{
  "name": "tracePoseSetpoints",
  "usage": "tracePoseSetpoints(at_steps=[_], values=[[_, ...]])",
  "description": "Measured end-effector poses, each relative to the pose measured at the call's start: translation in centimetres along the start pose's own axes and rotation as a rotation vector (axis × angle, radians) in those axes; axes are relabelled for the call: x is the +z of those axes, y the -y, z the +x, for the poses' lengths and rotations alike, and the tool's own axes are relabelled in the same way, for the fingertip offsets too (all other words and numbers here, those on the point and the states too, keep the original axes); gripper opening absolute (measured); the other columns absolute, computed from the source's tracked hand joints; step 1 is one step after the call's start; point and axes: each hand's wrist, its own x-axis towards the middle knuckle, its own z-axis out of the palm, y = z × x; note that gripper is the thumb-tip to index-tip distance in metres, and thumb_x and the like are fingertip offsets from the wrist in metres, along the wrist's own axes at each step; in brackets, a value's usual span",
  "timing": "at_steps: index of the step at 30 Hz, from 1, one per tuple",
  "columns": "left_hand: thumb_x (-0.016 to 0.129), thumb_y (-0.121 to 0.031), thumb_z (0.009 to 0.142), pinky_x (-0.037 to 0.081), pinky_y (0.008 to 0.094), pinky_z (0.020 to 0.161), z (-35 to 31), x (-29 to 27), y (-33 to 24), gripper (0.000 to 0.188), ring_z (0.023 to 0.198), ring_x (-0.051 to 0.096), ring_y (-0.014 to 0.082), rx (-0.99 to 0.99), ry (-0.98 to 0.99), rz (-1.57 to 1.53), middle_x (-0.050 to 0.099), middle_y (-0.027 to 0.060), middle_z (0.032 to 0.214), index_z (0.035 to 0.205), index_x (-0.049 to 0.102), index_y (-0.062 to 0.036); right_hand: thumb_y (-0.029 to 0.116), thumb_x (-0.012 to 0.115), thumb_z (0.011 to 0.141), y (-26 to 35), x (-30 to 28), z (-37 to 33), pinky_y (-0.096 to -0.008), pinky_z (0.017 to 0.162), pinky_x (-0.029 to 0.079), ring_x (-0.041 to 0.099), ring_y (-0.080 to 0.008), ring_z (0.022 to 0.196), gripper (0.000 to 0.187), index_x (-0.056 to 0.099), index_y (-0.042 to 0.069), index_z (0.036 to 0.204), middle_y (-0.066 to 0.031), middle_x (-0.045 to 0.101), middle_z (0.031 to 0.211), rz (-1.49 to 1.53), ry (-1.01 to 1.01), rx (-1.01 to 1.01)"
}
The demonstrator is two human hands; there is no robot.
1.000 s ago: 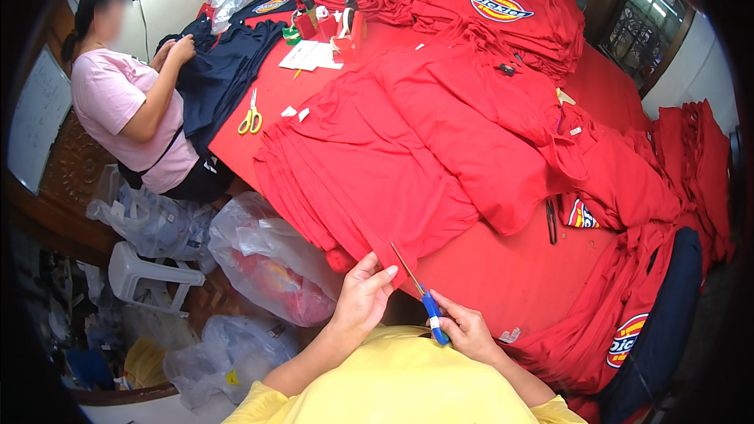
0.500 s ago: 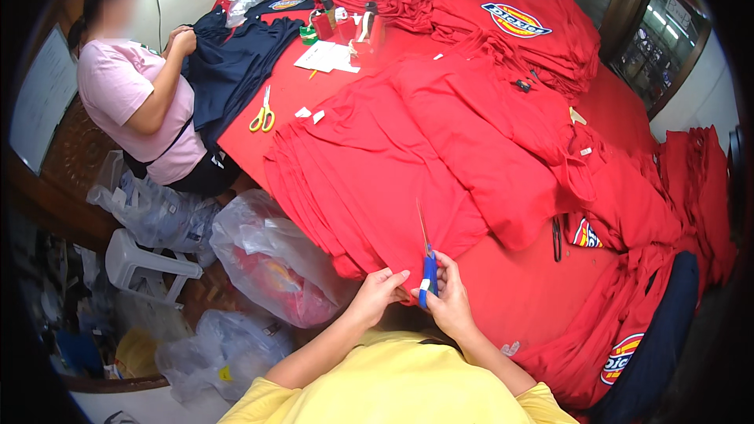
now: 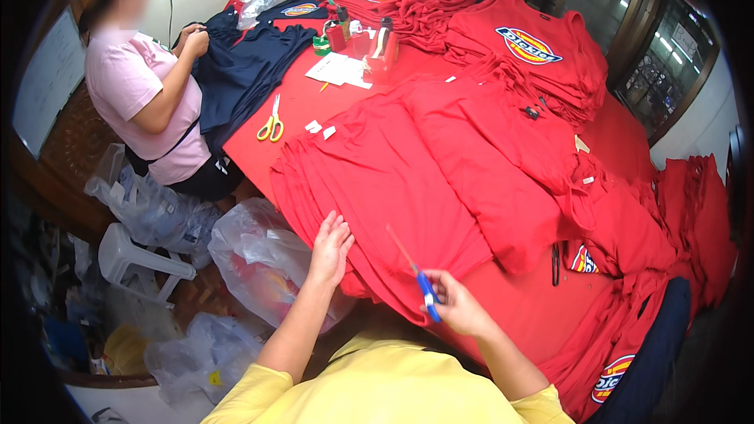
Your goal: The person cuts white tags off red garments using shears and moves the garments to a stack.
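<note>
Releasing the red garment (image 3: 432,212) on the worktop (image 3: 522,302), the left hand (image 3: 333,251) now spreads at its near-left edge, seemingly leaving the work paused; the right hand (image 3: 457,306) grips a blue-handled tool (image 3: 426,290).

Lettered emblems (image 3: 528,45), each an oval in yellow and red crossed by a dark band with white characters, stand on the piled red garments (image 3: 569,78) at the far side and lower right, and on a navy garment (image 3: 275,13) at the far left. A pale sign (image 3: 684,42) on the right-hand window (image 3: 666,78) bears large characters. Marks on the whiteboard (image 3: 49,86) at left are too faint to make out.
</note>
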Motion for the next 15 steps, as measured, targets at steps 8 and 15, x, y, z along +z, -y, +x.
tracePoseSetpoints(at_steps=[8,15], values=[[0.053,-0.007,0.093,0.041,0.0323,0.099,-2.5,-1.7,-0.7,0.039,0.115,0.050,0.0205,0.181,0.005,0.175,0.044,0.0124,0.131,0.130,0.043,0.0005,-0.005,0.057,0.084,9.3,-5.0,11.2,-0.0274,0.072,0.052,0.058,-0.0155,0.078,0.021,0.052,0.005,0.103,-0.0038,0.056,0.087,0.908,-0.202,-0.346],[0.058,-0.009,0.090,0.050,0.0292,0.080,-3.4,-3.5,0.7,0.021,0.094,0.060,0.0187,0.464,-0.057,0.678,0.055,0.0110,0.106,0.108,0.056,0.0015,0.002,0.036,0.098,9.1,-25.5,5.2,-0.0489,0.114,0.030,0.050,-0.0312,0.112,0.025,0.044,-0.013,0.116,-0.0217,0.051,0.115,1.346,-0.965,-0.855]])
